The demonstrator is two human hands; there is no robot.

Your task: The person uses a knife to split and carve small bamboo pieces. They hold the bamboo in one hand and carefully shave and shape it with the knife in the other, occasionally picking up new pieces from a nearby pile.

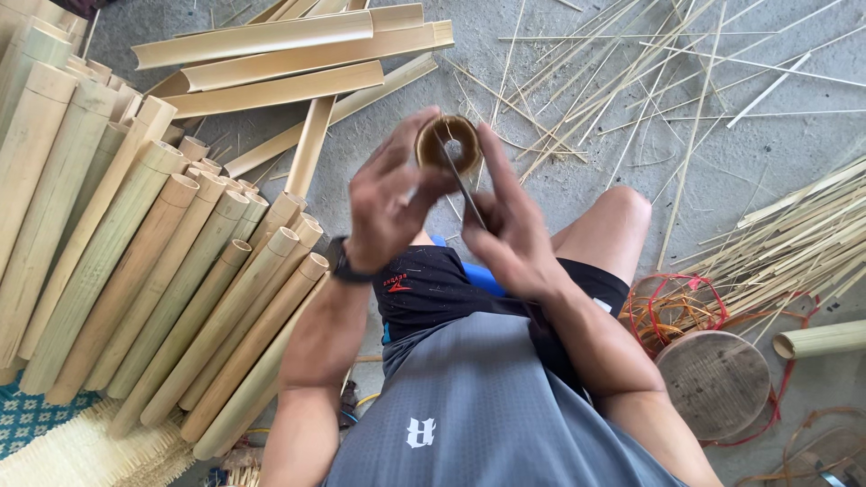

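Note:
My left hand (390,200) grips the end of an upright bamboo tube (448,144), whose hollow round opening faces the camera. My right hand (508,233) holds a knife, its thin dark blade (462,185) laid across the rim of the tube's opening. Both hands are held up above my knees. A black watch sits on my left wrist. The knife's handle is hidden inside my right hand.
A pile of whole bamboo tubes (135,252) lies to the left, with split bamboo halves (280,54) behind. Thin bamboo strips (649,81) are scattered on the concrete floor at the right. A round wooden disc (713,383) and orange-red cord (672,307) lie by my right knee.

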